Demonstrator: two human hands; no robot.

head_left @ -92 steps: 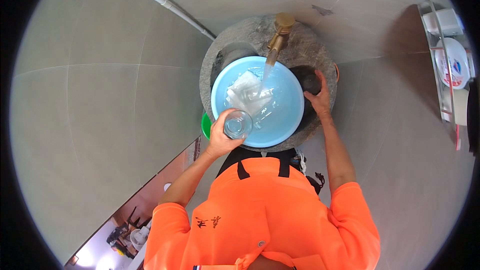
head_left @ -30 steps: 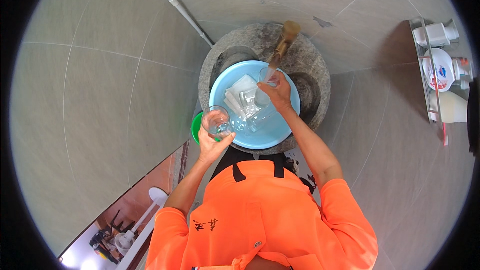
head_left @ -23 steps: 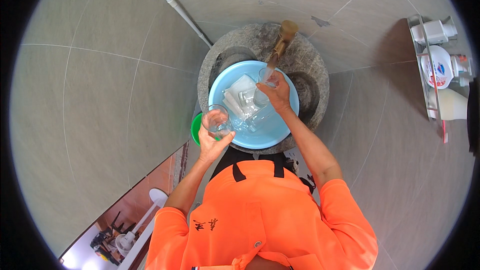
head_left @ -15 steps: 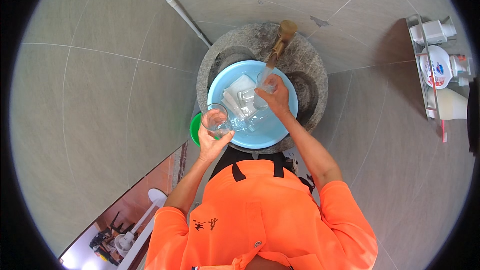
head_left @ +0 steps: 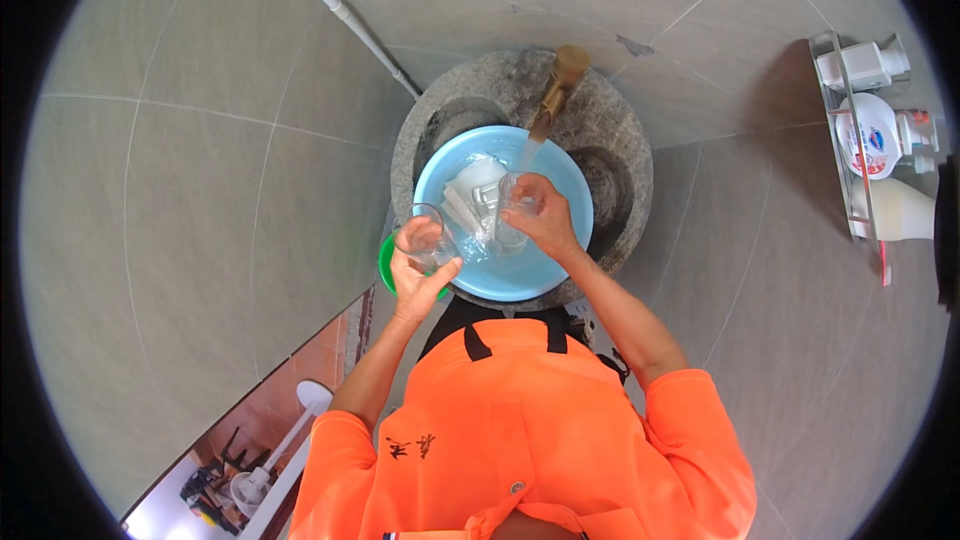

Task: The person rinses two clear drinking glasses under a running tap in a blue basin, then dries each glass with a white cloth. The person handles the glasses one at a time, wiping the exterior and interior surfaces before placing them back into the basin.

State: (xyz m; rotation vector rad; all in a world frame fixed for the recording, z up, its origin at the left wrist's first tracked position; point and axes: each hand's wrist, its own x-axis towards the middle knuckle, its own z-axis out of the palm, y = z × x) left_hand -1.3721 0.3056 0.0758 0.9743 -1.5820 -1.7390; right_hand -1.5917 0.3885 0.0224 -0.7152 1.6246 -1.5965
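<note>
My left hand (head_left: 418, 280) is closed round a clear drinking glass (head_left: 424, 230), holding it over the left rim of a light blue basin (head_left: 573, 180). In my right hand (head_left: 548, 217) is a second clear glass (head_left: 513, 202), gripped by the fingers above the middle of the basin. Water runs from a brass tap (head_left: 552, 100) just beyond that glass; whether it enters the glass, I cannot tell. A white cloth (head_left: 470, 180) and a clear glass-like piece lie in the basin's water.
The basin sits on a round grey stone sink (head_left: 625, 130) with hollows on both sides. A green container (head_left: 387, 258) stands at the left, below the basin. A wall rack (head_left: 835, 120) with several bottles hangs at the right. A white pipe (head_left: 340, 8) runs along the left corner.
My right hand has drawn its glass slightly left and nearer to me, away from the tap's mouth. The left hand's glass has shifted a little to the left.
</note>
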